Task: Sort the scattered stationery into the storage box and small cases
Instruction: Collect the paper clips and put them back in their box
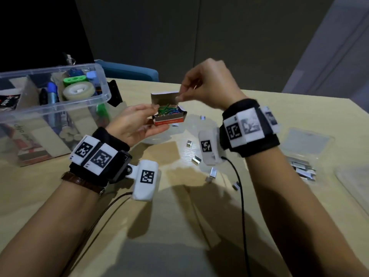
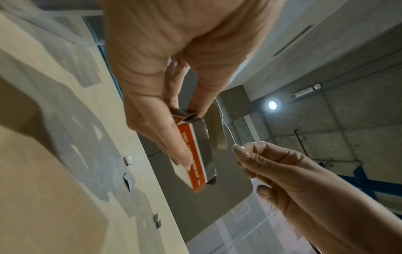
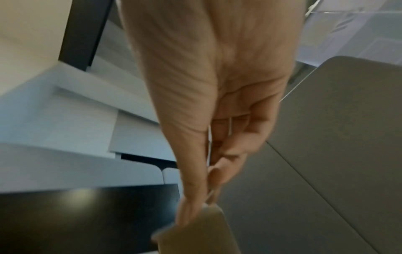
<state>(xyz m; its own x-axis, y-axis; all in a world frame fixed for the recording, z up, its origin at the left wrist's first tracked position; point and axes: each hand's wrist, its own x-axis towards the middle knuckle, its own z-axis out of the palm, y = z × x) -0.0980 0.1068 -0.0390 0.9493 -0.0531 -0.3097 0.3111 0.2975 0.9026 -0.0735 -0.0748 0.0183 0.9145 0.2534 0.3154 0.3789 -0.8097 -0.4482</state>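
A pale wood-grain tabletop (image 1: 179, 226) sits in a dim room with dark grey panelled walls, a blue chair back (image 1: 129, 71) beyond its far edge and a round ceiling light (image 2: 272, 105) showing in the left wrist view. On the left of the surface stands the clear storage box (image 1: 79, 100), already carrying a tape roll (image 1: 78, 90), a green piece, blue pens and cardboard dividers. Held above the middle of the tabletop is the small paper-clip box (image 1: 169, 116), orange and white, with coloured clips heaped inside. The left hand (image 1: 135, 124) cradles it from below, fingers curled round its side and the thumb near the clips. The right hand (image 1: 205, 84) pinches the box's raised cardboard lid flap (image 1: 164, 97) between thumb and forefinger, the other fingers curled in. The step in hand looks to be shutting this case once its clips are in. Next, I would judge, the flap needs folding down and tucking into the front, with any clips standing proud pressed flat first, or the flap may catch on them and spill some. Loose staple blocks (image 1: 196, 160) lie scattered on the tabletop near the right wrist, and a clear flat case (image 1: 307, 144) with more staples sits to the right, so that sorting appears unfinished.
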